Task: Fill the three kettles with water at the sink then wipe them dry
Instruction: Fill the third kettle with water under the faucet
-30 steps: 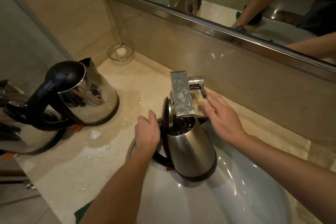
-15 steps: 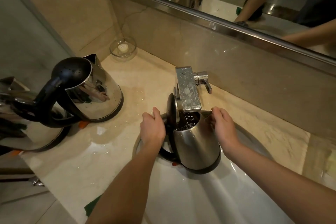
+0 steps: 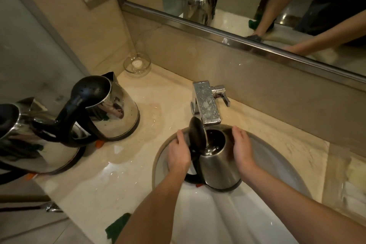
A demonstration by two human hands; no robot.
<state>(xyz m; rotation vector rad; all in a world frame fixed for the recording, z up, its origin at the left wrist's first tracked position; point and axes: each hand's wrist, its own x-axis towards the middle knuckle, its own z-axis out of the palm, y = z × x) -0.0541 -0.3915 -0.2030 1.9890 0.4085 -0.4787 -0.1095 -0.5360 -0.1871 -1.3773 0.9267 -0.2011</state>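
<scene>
A steel kettle (image 3: 217,166) stands in the white sink (image 3: 227,220) with its black lid (image 3: 196,134) tipped open, right under the square chrome faucet (image 3: 207,103). Water shows inside it. My left hand (image 3: 179,154) grips the kettle's black handle side. My right hand (image 3: 242,149) rests flat against the kettle's right wall near the rim. Two more steel kettles stand on the counter at the left: one (image 3: 111,113) with its lid shut, and another (image 3: 33,144) at the frame's edge, partly cut off.
A glass dish (image 3: 137,64) with a white candle sits in the back corner. The faucet lever (image 3: 221,94) points right. The marble counter (image 3: 99,180) is wet in patches. A green cloth (image 3: 116,226) lies at the counter's front edge. A mirror runs along the back wall.
My right hand left the faucet lever and came down onto the kettle's right side. The water surface in the kettle has calmed. My left hand stayed on the handle.
</scene>
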